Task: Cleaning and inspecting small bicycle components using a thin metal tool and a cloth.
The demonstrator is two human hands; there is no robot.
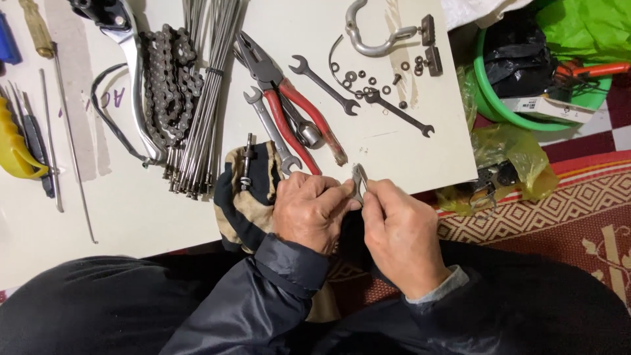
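My left hand [309,210] and my right hand [401,230] meet at the near edge of a white board [394,158], both pinching one small curved metal part [358,181] between their fingertips. A dark and tan cloth [246,197] lies under my left hand, with a small metal bolt [247,161] resting on it. Red-handled pliers [289,98] and an open-end wrench [269,128] lie just beyond my hands.
On the board lie a bicycle chain [167,85], a bundle of spokes [207,92], two more wrenches [325,84] [397,112], loose nuts and washers [368,79], a brake caliper arm [374,36] with pads, and screwdrivers [39,33]. A green basin [493,98] and yellow bag [513,154] sit right.
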